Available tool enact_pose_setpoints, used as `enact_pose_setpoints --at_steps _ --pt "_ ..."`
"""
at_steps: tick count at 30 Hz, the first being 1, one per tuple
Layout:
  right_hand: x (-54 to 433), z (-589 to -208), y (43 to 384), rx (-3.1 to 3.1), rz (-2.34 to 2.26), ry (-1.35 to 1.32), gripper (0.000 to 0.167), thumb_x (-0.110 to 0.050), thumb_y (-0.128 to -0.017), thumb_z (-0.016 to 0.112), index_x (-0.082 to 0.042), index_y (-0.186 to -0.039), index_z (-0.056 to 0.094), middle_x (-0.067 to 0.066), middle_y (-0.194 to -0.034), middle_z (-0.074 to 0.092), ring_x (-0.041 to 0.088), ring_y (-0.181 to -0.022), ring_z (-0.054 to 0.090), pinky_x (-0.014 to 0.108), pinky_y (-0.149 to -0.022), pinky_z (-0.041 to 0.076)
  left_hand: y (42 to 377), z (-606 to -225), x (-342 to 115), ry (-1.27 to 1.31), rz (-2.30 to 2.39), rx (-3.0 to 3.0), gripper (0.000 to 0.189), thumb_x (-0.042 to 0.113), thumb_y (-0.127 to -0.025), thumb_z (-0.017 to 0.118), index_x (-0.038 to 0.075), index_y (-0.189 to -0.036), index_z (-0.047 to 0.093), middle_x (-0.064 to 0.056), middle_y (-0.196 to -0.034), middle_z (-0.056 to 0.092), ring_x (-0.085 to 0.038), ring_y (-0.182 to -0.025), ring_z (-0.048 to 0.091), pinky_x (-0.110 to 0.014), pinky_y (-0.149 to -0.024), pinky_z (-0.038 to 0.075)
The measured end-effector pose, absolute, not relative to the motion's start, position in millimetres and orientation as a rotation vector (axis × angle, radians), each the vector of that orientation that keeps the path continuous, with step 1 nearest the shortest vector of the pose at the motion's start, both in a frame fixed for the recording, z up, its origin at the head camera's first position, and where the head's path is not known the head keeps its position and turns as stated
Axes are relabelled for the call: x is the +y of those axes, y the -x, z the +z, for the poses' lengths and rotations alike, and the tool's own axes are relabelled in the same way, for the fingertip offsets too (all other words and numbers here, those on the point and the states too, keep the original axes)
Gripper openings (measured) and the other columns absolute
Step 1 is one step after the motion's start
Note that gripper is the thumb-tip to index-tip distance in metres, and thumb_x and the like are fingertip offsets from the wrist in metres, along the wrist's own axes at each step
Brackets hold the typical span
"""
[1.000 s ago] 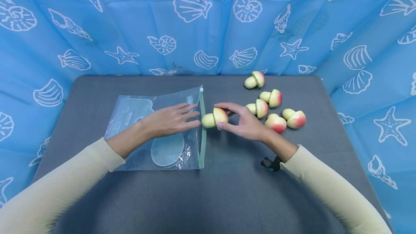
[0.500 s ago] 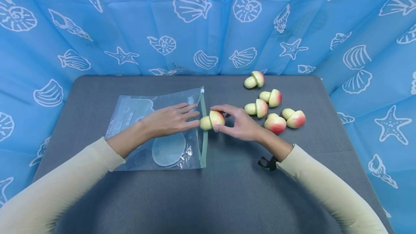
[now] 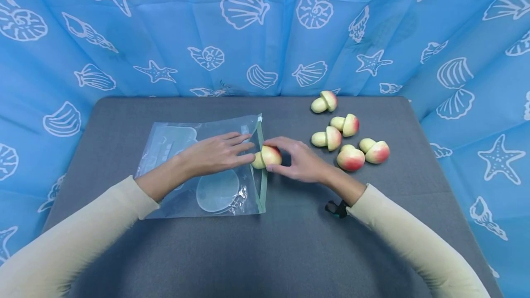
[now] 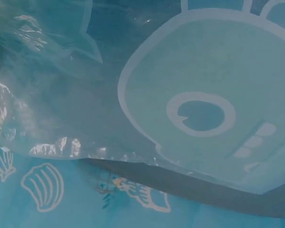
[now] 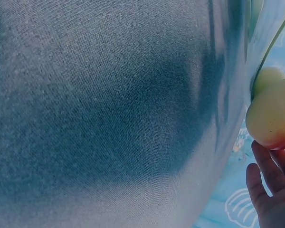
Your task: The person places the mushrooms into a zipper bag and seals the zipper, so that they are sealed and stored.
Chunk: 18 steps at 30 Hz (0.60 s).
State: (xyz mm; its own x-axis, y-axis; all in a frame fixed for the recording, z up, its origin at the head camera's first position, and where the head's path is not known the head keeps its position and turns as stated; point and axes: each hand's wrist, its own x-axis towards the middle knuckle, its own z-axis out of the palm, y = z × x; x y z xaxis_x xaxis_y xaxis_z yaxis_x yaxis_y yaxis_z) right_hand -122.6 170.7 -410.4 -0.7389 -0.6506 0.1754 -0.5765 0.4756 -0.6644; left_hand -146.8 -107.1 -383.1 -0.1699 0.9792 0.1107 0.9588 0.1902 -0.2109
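Note:
A clear zip bag (image 3: 218, 191) with a green slider strip lies on the table, its mouth facing right and parted. My left hand (image 3: 213, 153) rests on the bag with straight fingers near the mouth. Between thumb and fingers, my right hand (image 3: 296, 159) pinches a yellow, red-tinged mushroom-shaped piece (image 3: 272, 156) by its cap. The stem end lies inside the bag's mouth, partly behind the left fingertips. In the right wrist view the piece (image 5: 273, 114) sits above the fingers, beside the bag's edge. Only the bag's printed film (image 4: 190, 61) fills most of the left wrist view.
Several similar mushroom-shaped pieces (image 3: 351, 157) lie to the right on the grey table (image 3: 290, 252). One piece (image 3: 325, 101) is close to the back edge. A blue curtain (image 3: 281, 26) with white shell prints hangs behind. A black strap (image 3: 336, 208) shows at the right wrist.
My right hand has moved left with the mushroom-shaped piece, from the bag's edge into its mouth. The bag's mouth edge has shifted slightly right; the left hand stays in place.

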Motion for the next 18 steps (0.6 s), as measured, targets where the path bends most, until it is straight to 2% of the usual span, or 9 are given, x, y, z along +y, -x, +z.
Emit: enact_pose_setpoints --at_steps 18 --pt "158 -421 128 2.610 -0.962 1.033 0.060 -0.035 -0.090 0.074 -0.007 -0.140 0.054 0.009 -0.137 0.058 0.021 -0.122 0.057 0.042 -0.101 0.051 148 -384 -109 1.877 0.148 -2.258 0.039 0.000 -0.091 0.068 0.011 -0.124 0.049 -0.016 -0.136 0.059 -0.034 -0.130 0.053 -0.047 -0.109 0.046"
